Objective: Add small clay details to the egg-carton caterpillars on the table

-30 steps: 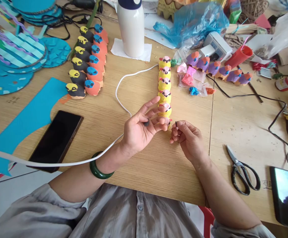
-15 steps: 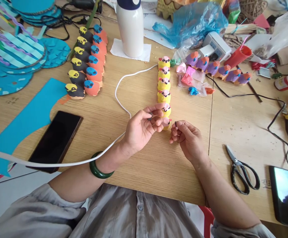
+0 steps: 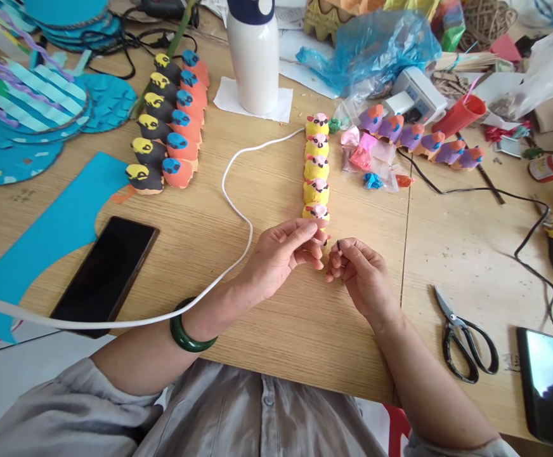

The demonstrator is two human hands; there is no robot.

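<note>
A row of yellow egg-carton cups (image 3: 315,168) with pink, black and red pieces on top runs away from me down the middle of the table. Over its nearest cup is my left hand (image 3: 286,254), which hides most of that cup. Its thumb and forefinger are pressed together; I cannot make out anything between them. My right hand (image 3: 364,273), just right of the row's near end, pinches a tiny black piece (image 3: 338,245), perhaps modelling clay, between thumb and forefinger. Small bags of pink clay (image 3: 362,157) lie beside the row's far half.
Black-and-yellow cups (image 3: 151,127) and orange-and-blue cups (image 3: 181,143) stand left; purple cups (image 3: 409,135) lie right. A white bottle (image 3: 253,63) stands behind. Scissors (image 3: 461,330) and a phone (image 3: 545,381) are at right, another phone (image 3: 108,273) at left. A white cable (image 3: 231,184) crosses my left forearm.
My left hand has turned and moved slightly right and down, its thumb now closing against the forefinger over the nearest cup. My right hand still pinches the black piece, almost unmoved.
</note>
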